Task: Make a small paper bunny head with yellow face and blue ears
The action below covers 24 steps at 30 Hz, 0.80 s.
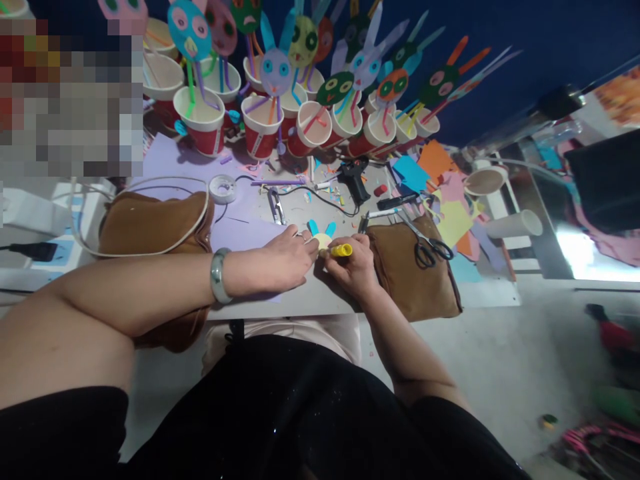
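A pale yellow paper rabbit face (323,239) with two blue ears lies on the table near its front edge. My left hand (287,259) presses its fingers on the left side of the face; a ring and a bracelet show on this arm. In my right hand (353,267) a yellow marker (341,251) is gripped, its tip down at the paper on the right side. The fingers of both hands partly cover the face, so any drawing on it is hidden.
Red-and-white paper cups (200,123) with paper animal figures line the back. Behind my hands lie a glue gun (356,180), a tape roll (223,189) and a utility knife (276,205). Scissors (426,250) rest on the right brown cushion (410,287); another brown cushion (150,223) lies left.
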{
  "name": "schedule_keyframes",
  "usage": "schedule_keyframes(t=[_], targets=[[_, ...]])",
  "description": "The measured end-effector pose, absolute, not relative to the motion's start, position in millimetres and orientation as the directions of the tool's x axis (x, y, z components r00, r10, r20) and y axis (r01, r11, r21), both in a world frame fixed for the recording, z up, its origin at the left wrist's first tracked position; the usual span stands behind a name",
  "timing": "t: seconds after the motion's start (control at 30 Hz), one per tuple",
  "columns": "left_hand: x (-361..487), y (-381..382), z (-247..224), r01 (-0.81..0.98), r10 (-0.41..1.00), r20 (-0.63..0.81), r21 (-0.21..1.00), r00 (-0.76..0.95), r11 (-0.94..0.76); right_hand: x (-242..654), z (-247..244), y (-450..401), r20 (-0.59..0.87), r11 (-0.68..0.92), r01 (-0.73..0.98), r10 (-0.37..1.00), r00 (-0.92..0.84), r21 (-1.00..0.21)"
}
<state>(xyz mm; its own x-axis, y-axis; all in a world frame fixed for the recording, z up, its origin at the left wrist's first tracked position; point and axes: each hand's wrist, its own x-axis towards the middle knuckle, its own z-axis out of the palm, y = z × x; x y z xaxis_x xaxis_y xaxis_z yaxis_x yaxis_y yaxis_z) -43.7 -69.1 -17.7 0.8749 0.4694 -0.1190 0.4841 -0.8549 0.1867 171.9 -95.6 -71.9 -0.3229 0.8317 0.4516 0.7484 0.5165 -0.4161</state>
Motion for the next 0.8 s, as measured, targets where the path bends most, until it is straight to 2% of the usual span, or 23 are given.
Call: schedule_keyframes(t=[0.17, 0.33, 0.43, 0.5, 0.6, 0.8], targets=[[-43.3, -69.2, -19.8, 0.474, 0.461, -0.115, 0.149, 0.880, -0.868, 175.2, -74.9, -96.8, 0.521, 0.554, 0.721, 0.795, -0.310, -0.417], [-42.5, -69.0, -11.3, 0.477, 0.449, -0.187, 0.150, 0.874, -0.866, 181.2, -77.2, -97.7, 0.489, 0.365, 0.692, 0.872, -0.020, -0.622], [-42.9, -69.2, -11.4, 0.478, 0.445, -0.202, 0.156, 0.872, -0.865, 182.5, -78.5, -97.2, 0.446, 0.312, 0.655, 0.894, 0.043, -0.689], [-43.4, -69.5, -15.1, 0.473, 0.448, -0.169, 0.159, 0.878, -0.867, 181.7, -79.4, -97.7, 0.453, 0.323, 0.670, 0.891, 0.021, -0.668], [-44.4, -69.9, -20.4, 0.466, 0.451, -0.122, 0.155, 0.884, -0.871, 178.8, -79.4, -99.5, 0.509, 0.406, 0.713, 0.857, -0.080, -0.572], [-44.8, -70.5, -19.7, 0.464, 0.449, -0.126, 0.126, 0.884, -0.877, 174.3, -75.3, -98.7, 0.523, 0.534, 0.723, 0.806, -0.278, -0.439]])
